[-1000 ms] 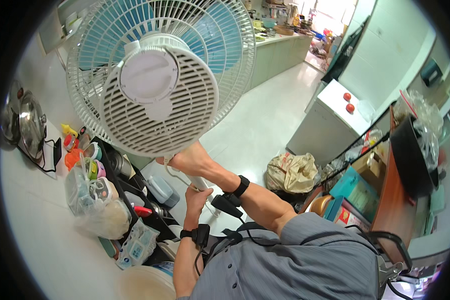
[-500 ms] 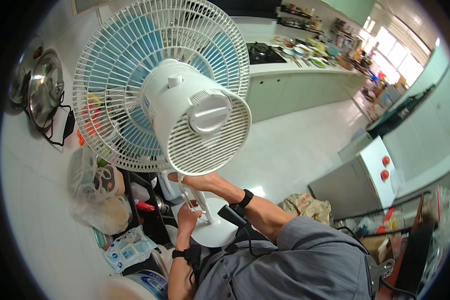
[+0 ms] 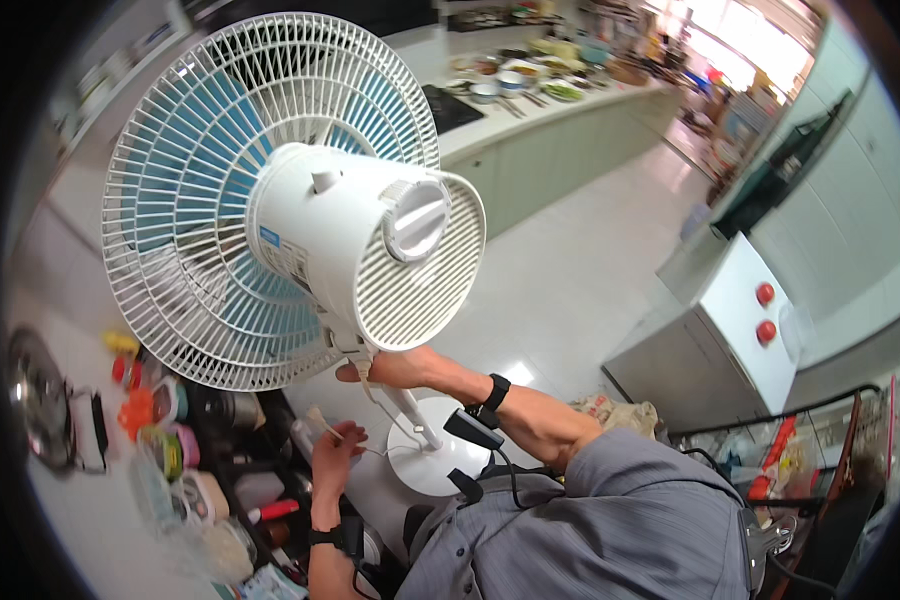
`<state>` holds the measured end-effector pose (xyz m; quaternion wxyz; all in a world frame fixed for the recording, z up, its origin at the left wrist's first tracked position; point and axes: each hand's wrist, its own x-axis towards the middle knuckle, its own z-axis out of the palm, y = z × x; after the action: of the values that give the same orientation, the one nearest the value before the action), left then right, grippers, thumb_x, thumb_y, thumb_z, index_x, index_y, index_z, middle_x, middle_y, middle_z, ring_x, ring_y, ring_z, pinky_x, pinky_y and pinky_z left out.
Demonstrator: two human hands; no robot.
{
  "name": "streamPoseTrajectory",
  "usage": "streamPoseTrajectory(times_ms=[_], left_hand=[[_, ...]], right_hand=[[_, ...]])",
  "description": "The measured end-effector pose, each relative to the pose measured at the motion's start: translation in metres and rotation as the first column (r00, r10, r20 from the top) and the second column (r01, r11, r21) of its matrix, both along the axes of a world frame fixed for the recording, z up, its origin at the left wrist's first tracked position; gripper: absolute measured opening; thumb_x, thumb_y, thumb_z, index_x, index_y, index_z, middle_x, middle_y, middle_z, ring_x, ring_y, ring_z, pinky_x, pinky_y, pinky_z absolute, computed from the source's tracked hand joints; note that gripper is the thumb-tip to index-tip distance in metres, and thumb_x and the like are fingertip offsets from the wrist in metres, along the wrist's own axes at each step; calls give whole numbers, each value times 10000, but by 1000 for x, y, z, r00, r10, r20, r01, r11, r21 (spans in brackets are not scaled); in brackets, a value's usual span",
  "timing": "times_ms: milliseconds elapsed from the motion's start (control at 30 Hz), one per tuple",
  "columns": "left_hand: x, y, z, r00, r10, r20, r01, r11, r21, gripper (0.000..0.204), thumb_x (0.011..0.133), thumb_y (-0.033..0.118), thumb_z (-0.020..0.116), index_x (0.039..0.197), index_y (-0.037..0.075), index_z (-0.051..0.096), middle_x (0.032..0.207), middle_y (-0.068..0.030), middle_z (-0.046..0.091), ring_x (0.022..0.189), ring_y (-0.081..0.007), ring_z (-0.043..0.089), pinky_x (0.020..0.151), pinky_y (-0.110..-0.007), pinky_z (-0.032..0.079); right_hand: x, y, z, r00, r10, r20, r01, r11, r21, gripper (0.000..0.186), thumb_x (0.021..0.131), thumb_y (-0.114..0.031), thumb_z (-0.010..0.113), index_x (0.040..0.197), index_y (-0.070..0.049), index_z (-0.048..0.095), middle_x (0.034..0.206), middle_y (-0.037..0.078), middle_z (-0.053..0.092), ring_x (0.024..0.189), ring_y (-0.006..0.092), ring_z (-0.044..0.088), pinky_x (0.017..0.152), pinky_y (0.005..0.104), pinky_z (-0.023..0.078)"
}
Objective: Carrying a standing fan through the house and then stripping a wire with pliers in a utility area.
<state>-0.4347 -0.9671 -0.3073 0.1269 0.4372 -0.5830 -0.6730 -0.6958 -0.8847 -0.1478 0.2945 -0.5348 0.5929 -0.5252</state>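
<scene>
Fan (image 3: 315,225): long axis rises from base (image 3: 428,472)
Right hand (image 3: 398,368): nearer, fingers wrapped beneath fan's head
Left hand (image 3: 332,458): left of fan's pole (image 3: 408,406), fingers narrow on cord (image 3: 373,393)

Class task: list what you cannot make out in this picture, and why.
All in the head view:
Fan: front hub hidden behind its own back.
Right hand: partly hidden by the fan.
Pale thing near the left hand: too blurred to identify.
Dishes: mostly too small and blurred.
Left forearm: cut off by the lower edge.
</scene>
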Motion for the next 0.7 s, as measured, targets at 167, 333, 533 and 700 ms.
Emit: streamPoseTrajectory(times_ms=[167,333,533,700], left_hand=[[-162,-24,56,964,-250,-93,231,957,-175,309,1067,140,555,1286,-63,631,1076,-148,757,979,-206,733,769,-299,564],[-299,-60,94,872,-412,-263,352,903,-246,347,1065,158,552,1308,-85,606,949,-132,755,786,-138,685,674,-259,504],[-451,-120,125,725,-683,-88,608,695,-383,431,1064,181,537,1389,-103,532,808,-58,674,689,-92,587,643,-246,466],[-621,-126,156,527,-830,-182,748,555,-365,470,1067,189,522,1440,-97,498,886,-52,694,771,-106,610,716,-257,481]], right_hand=[[-123,30,6,962,-262,-81,255,962,-96,440,758,-146,863,1156,-29,717,1056,138,734,917,266,688,842,405,562],[-237,73,33,803,-550,-229,547,833,-82,381,807,-176,825,1151,-53,718,1025,107,734,891,247,674,810,406,545],[-381,101,48,567,-807,-165,740,587,-328,203,823,-69,815,805,-21,619,684,6,610,623,106,556,551,330,469],[-496,140,52,344,-938,-47,882,340,-327,180,809,-13,790,808,-21,611,675,21,623,605,121,612,552,275,480]])
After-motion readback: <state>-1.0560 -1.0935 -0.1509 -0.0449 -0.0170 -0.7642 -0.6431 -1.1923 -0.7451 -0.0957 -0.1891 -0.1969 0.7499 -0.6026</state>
